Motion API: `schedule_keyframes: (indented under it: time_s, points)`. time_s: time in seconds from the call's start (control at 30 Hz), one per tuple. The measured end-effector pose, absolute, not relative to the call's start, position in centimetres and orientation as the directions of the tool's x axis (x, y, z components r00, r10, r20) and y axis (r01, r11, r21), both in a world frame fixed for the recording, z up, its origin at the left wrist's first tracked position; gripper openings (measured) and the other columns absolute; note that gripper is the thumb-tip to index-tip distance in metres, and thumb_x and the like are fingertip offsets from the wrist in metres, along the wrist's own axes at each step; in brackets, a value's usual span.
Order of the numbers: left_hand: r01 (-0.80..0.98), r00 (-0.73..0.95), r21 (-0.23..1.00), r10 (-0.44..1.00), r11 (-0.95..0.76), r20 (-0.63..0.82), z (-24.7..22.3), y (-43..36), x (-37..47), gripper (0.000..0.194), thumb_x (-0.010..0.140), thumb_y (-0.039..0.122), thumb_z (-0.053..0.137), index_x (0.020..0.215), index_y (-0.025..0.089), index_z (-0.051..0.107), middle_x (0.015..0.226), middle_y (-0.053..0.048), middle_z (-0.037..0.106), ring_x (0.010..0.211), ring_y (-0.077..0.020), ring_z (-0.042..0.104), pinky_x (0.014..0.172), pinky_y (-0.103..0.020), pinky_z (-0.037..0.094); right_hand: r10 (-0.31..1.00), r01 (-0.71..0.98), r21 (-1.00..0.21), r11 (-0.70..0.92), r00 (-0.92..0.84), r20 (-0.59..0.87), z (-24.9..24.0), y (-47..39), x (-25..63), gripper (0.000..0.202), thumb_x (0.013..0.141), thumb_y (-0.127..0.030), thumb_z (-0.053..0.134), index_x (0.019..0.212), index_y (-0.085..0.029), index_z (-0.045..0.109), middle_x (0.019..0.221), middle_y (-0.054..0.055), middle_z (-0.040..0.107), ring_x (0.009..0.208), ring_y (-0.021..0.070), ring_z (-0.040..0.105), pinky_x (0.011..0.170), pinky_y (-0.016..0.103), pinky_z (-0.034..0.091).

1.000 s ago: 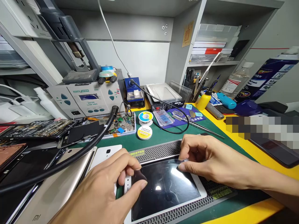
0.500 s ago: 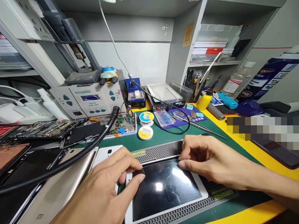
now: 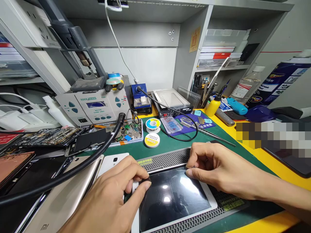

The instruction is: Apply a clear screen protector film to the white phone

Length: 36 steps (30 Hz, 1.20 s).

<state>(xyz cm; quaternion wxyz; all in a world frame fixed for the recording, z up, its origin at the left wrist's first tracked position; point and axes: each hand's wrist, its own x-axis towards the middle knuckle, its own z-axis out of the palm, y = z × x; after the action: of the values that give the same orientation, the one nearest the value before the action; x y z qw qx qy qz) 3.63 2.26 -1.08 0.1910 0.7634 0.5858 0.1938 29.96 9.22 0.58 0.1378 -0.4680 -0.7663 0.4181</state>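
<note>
A white-framed tablet (image 3: 175,200) lies face up on a grey honeycomb pad (image 3: 167,160). Its dark screen carries bright reflections and a faint curved line, as of a thin clear screen film (image 3: 170,176) over the glass. At the tablet's upper left corner, my left hand (image 3: 114,191) is closed, thumb and fingers pinching what looks like the film's edge. My right hand (image 3: 213,165) makes a similar pinch at the upper right edge, its thumb tip over the screen. The fingers partly cover both held edges.
Left of the tablet lie several phones, a gold one (image 3: 65,191) among them, under a thick black hose (image 3: 97,155). Behind stand a hot-air station (image 3: 97,106), solder spools (image 3: 152,140) and a heating plate (image 3: 172,100). Tweezers (image 3: 216,136) lie beyond my right hand.
The view has tilted slightly, so the surroundings sit a little lower in it. Both hands keep their pinches in nearly the same places on the tablet.
</note>
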Motion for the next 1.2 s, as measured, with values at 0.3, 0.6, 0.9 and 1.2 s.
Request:
schedule_keyframes:
  time_s: [0.3,0.6,0.9,1.2]
  points:
    - [0.807,0.24,0.543,0.969,-0.234,0.062,-1.4,2.1,3.5,0.014,0.094,0.033,0.05,0.09,0.027,0.063,0.082,0.001,0.06,0.067,-0.0133,0.057,0.06,-0.025,0.043,0.836,0.608,-0.773,0.182,-0.509,-0.203,0.4,9.3,29.9,0.015,0.084,-0.029,0.065,0.075,-0.019,0.059,0.069,-0.002,0.059,0.06,0.0111,0.049,0.05,0.021,0.034]
    - [0.816,0.225,0.535,0.973,-0.219,0.055,-0.5,2.3,4.0,0.015,0.092,0.031,0.05,0.088,0.026,0.063,0.078,0.001,0.057,0.064,-0.013,0.054,0.059,-0.024,0.043,0.841,0.619,-0.77,0.153,-0.49,-0.227,0.3,9.4,29.9,0.014,0.085,-0.03,0.065,0.076,-0.019,0.06,0.069,-0.002,0.059,0.06,0.011,0.049,0.05,0.02,0.034]
    - [0.793,0.164,0.579,0.981,-0.192,0.101,-1.6,2.2,3.9,0.014,0.09,0.032,0.053,0.09,0.026,0.066,0.082,-0.001,0.063,0.066,-0.014,0.058,0.058,-0.023,0.047,0.851,0.628,-0.769,0.123,-0.466,-0.244,0.4,9.3,29.9,0.013,0.085,-0.029,0.064,0.076,-0.019,0.062,0.063,-0.003,0.057,0.051,0.0086,0.046,0.043,0.019,0.03]
    - [0.78,0.123,0.607,0.988,-0.151,0.089,-1.2,2.4,4.3,0.014,0.089,0.033,0.054,0.085,0.025,0.066,0.078,0.0,0.064,0.066,-0.0146,0.058,0.057,-0.024,0.046,0.84,0.634,-0.766,0.103,-0.468,-0.274,0.7,9.3,29.8,0.013,0.086,-0.028,0.063,0.077,-0.019,0.062,0.062,-0.004,0.056,0.048,0.0073,0.045,0.04,0.017,0.03]
